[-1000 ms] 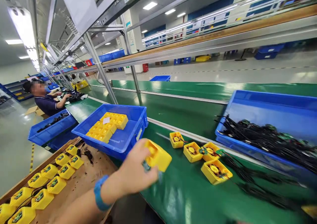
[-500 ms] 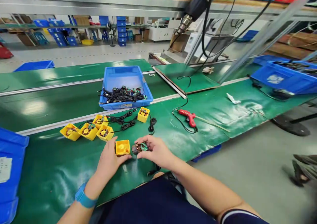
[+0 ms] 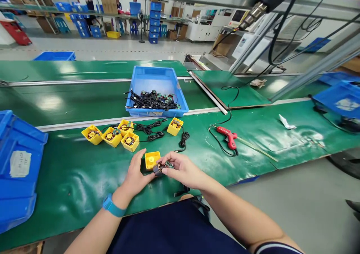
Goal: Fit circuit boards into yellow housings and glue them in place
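A green assembly-line belt [image 3: 64, 197] is running across the view, with a yellow plastic housing [image 3: 151, 160] sitting on it near the person. The left hand [image 3: 135, 174] is resting half-open against the housing, grip unclear. The right hand [image 3: 182, 169] is pinching a round wired component [image 3: 160, 168] just beside the housing. It is looking light, stiff and rather fragile: safest held by its rim, away from the small green board [image 3: 169, 165]

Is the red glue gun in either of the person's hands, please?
No, the red glue gun lies on the green bench mat, away from the left hand and the right hand, which holds a wired component.
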Tool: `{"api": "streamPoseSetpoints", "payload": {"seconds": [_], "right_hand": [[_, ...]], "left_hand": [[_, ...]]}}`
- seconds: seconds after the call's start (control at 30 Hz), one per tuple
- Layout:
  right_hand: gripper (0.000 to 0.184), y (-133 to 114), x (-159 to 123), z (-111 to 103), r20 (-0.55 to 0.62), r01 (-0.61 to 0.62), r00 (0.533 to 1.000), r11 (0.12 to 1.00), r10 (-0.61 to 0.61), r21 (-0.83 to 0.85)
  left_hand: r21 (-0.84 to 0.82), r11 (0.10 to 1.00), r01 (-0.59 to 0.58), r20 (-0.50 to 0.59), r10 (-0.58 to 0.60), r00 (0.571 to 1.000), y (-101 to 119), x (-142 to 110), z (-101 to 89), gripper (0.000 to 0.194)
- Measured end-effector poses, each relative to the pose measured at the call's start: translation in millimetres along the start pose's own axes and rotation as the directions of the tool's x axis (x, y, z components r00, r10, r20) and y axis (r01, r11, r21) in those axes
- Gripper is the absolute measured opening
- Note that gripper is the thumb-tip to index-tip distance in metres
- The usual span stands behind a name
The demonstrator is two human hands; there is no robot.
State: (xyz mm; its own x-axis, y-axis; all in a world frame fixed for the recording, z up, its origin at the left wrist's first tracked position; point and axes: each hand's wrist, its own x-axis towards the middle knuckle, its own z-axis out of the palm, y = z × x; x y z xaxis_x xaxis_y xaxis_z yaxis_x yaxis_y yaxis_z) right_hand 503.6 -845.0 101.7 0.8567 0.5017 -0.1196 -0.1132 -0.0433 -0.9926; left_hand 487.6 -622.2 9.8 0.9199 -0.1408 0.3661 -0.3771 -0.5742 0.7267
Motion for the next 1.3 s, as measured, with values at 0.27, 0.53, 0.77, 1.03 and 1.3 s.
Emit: {"api": "streamPoseSetpoints", "payload": {"seconds": [0.27, 0.53, 0.77, 1.03, 1.3], "right_hand": [[0.002, -11, -14, 12, 0.047, 0.096, 0.995, 0.952, -0.086, -0.292], [0.010, 9, -41, 22, 0.113, 0.235, 0.972, 0.835, -0.206, -0.498], [0.010, 14, -41, 20, 0.106, 0.310, 0.949, 0.814, -0.298, -0.491], [0.016, -3, -45, 6, 0.170, 0.249, 0.968, 0.799, -0.185, -0.548], [0.028, -10, -43, -2, 0.197, 0.304, 0.952, 0.789, -0.234, -0.533]], "left_hand": [[0.054, 0.971, -0.232, -0.183, 0.238, 0.954, 55, -30, -2.0, 0.082], [-0.123, 0.990, -0.075, -0.073, 0.066, 0.995, 66, -58, 3.8, 0.033], [-0.127, 0.992, -0.027, -0.080, 0.017, 0.997, 71, -52, 4.7, 0.033], [-0.090, 0.995, -0.034, -0.110, 0.024, 0.994, 70, -52, 9.0, 0.033], [-0.056, 0.996, -0.071, -0.081, 0.067, 0.994, 74, -48, 5.7, 0.037]]}}
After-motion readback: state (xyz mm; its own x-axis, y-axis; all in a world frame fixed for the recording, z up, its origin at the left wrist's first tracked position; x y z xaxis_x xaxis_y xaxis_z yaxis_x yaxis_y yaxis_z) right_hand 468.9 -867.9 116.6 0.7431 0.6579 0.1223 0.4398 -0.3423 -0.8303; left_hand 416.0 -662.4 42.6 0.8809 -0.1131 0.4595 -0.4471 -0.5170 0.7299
